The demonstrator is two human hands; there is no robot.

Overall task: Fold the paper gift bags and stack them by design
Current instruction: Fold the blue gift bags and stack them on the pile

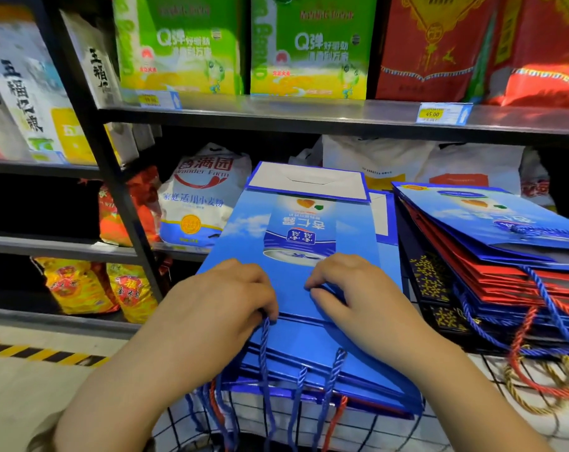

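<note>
A flattened blue gift bag (296,230) with a can picture lies on top of a pile of like blue bags (325,373) in front of me. Its white base flap (309,182) is folded up at the far end. My left hand (231,295) rests on the bag's near left part, fingers curled over a blue cord handle (264,340). My right hand (351,288) pinches the bag's near edge between thumb and fingers. To the right sits a second pile (491,256) of blue, red and dark patterned bags, a blue one on top.
The piles lie on a wire-grid surface (342,429). Cord handles in blue, red and gold (537,380) hang off the near edges. Behind stand dark shelves (276,112) with flour sacks (198,197), green boxes and red boxes. Yellow-black floor tape (42,353) runs at the left.
</note>
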